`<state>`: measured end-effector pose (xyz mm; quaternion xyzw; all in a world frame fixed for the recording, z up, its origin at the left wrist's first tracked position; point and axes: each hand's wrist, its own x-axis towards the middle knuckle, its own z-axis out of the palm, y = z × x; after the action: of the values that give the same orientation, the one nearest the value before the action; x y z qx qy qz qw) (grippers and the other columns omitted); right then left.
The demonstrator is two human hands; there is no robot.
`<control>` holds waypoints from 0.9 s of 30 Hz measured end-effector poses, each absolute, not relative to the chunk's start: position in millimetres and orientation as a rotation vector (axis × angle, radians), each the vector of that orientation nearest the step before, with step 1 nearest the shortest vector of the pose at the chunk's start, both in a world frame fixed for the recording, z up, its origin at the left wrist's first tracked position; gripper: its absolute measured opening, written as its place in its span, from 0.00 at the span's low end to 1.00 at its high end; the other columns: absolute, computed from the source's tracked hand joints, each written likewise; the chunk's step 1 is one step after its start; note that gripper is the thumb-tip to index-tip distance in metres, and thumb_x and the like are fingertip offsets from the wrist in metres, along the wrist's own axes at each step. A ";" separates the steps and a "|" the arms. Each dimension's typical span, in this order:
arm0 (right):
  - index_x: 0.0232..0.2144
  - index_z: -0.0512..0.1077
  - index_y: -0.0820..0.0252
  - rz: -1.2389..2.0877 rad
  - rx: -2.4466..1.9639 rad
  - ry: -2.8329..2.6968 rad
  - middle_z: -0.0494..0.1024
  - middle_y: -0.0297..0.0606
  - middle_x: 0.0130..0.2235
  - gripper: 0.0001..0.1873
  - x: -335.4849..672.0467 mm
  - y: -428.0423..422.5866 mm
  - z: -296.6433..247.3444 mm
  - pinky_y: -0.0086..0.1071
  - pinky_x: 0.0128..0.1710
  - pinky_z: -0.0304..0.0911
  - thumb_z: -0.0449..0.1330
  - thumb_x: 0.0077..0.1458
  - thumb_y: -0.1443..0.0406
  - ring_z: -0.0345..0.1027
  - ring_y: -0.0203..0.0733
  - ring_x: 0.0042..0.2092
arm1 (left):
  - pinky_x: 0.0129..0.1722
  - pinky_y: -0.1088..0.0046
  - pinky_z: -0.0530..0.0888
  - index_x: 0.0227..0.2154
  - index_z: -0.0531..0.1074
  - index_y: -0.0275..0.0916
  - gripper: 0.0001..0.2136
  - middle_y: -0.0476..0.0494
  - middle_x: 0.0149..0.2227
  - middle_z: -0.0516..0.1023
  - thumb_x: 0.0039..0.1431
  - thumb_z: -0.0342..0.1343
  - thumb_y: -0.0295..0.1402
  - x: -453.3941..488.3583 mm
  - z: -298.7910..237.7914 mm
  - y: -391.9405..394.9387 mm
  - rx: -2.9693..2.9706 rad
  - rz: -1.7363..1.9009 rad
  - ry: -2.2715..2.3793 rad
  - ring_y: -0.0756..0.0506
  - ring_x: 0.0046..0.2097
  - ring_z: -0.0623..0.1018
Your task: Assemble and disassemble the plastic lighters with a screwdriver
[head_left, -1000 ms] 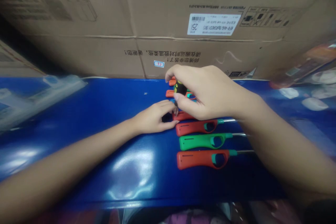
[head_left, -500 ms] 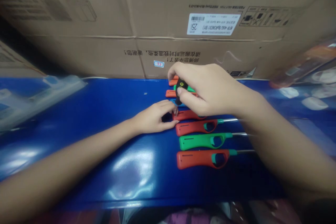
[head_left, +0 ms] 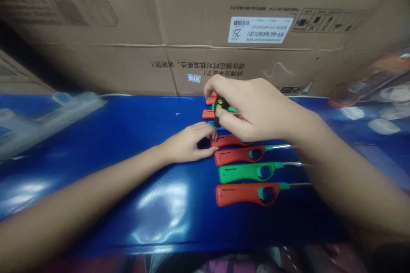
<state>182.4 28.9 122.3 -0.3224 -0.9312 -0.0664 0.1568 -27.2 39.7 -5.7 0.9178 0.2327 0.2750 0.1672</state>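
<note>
My right hand [head_left: 253, 104] is closed round the black and yellow handle of a small screwdriver [head_left: 220, 110]. The screwdriver stands nearly upright, its thin shaft pointing down at the butt end of a red long-nosed lighter [head_left: 229, 140]. On the left side, my left hand [head_left: 188, 143] grips that same end between thumb and fingers. Nearer to me lie another red lighter [head_left: 238, 155], a green lighter [head_left: 246, 172] and an orange-red lighter [head_left: 246, 194], side by side with their metal tubes to the right. Beyond, a blue lighter [head_left: 211, 124] and an orange lighter [head_left: 209, 114] are partly hidden by my right hand.
A large cardboard box [head_left: 128, 68] stands along the back of the blue table [head_left: 134, 123]. Blurred clear plastic packaging [head_left: 64, 115] lies at the left. An orange-tinted plastic bag [head_left: 368, 81] and several white pieces [head_left: 384, 126] are at the right.
The screwdriver handle has turned slightly in my right fingers, with its yellow marks now showing differently. Both hands and the lighters have stayed in place.
</note>
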 end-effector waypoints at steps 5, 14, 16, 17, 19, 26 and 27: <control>0.48 0.69 0.62 -0.232 -0.949 -2.655 0.80 0.39 0.35 0.18 181.8 29.3 121.7 0.33 0.31 0.50 0.48 0.62 0.59 0.69 0.43 0.33 | 0.46 0.65 0.76 0.41 0.72 0.37 0.07 0.41 0.40 0.78 0.63 0.59 0.34 -27.3 -5.3 39.3 2.603 0.777 0.660 0.43 0.42 0.78; 0.49 0.67 0.62 -0.194 -0.881 -2.651 0.80 0.39 0.37 0.18 181.7 30.3 118.5 0.32 0.30 0.49 0.50 0.60 0.60 0.68 0.41 0.32 | 0.45 0.65 0.77 0.41 0.72 0.37 0.08 0.41 0.41 0.79 0.63 0.59 0.34 -27.3 -5.3 39.4 2.606 0.787 0.666 0.43 0.43 0.78; 0.50 0.66 0.62 -0.171 -0.877 -2.661 0.80 0.40 0.39 0.19 181.6 29.9 119.4 0.32 0.30 0.49 0.50 0.59 0.61 0.68 0.41 0.32 | 0.45 0.65 0.77 0.41 0.72 0.37 0.08 0.40 0.42 0.79 0.63 0.59 0.35 -27.4 -5.5 39.4 2.609 0.787 0.672 0.42 0.44 0.78; 0.50 0.66 0.62 -0.164 -0.881 -2.669 0.80 0.41 0.39 0.19 181.5 29.6 119.9 0.32 0.31 0.49 0.50 0.59 0.61 0.68 0.42 0.33 | 0.45 0.64 0.77 0.42 0.72 0.37 0.09 0.39 0.42 0.79 0.63 0.59 0.35 -27.4 -5.6 39.4 2.609 0.787 0.669 0.42 0.44 0.78; 0.49 0.67 0.63 -0.181 -0.907 -2.671 0.80 0.41 0.38 0.18 181.3 29.5 120.8 0.32 0.31 0.49 0.50 0.60 0.59 0.68 0.42 0.33 | 0.46 0.64 0.77 0.42 0.72 0.37 0.08 0.40 0.42 0.79 0.63 0.59 0.35 -27.4 -5.6 39.5 2.604 0.784 0.660 0.42 0.44 0.79; 0.47 0.68 0.61 -0.160 -0.831 -2.636 0.79 0.41 0.42 0.16 181.1 30.3 119.0 0.32 0.32 0.51 0.50 0.60 0.62 0.69 0.41 0.36 | 0.45 0.65 0.77 0.43 0.72 0.36 0.09 0.39 0.42 0.79 0.64 0.59 0.35 -27.3 -5.3 39.7 2.617 0.787 0.650 0.42 0.44 0.78; 0.46 0.69 0.61 -0.159 -0.825 -2.637 0.79 0.40 0.41 0.15 181.0 30.3 118.8 0.32 0.32 0.51 0.50 0.61 0.61 0.68 0.41 0.36 | 0.46 0.64 0.77 0.44 0.72 0.36 0.09 0.39 0.42 0.79 0.63 0.59 0.34 -27.3 -5.4 39.7 2.614 0.790 0.644 0.42 0.44 0.78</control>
<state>181.0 30.3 118.8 -0.2930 -0.9361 -0.0565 0.1861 -27.3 39.7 -5.4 0.9186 0.2262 0.2775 0.1671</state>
